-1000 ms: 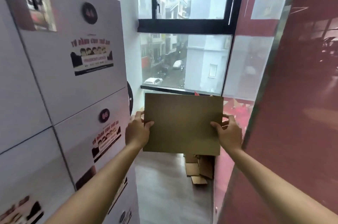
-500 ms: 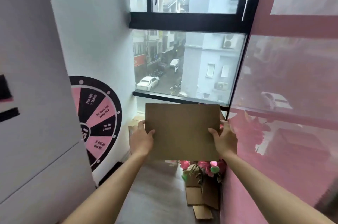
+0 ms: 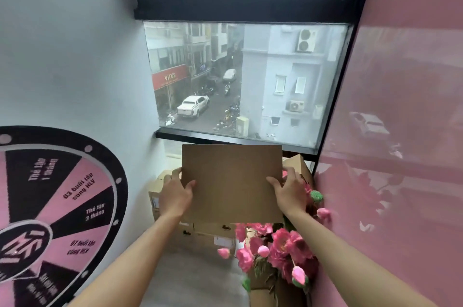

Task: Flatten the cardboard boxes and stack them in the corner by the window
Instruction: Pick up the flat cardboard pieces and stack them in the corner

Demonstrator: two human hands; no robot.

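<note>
Flattened cardboard [image 3: 231, 182] pinched by left hand [image 3: 175, 197], right hand [image 3: 290, 192], hiding boxes [image 3: 160, 196] behind

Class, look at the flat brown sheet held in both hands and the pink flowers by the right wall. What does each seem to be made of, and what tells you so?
Flat brown sheet: cardboard, matt; an even brown face with no shine and straight cut edges.
Pink flowers: probably artificial, fabric or plastic; uniform bright pink petals and a neat green pod, though the blur leaves real blooms possible.
</note>
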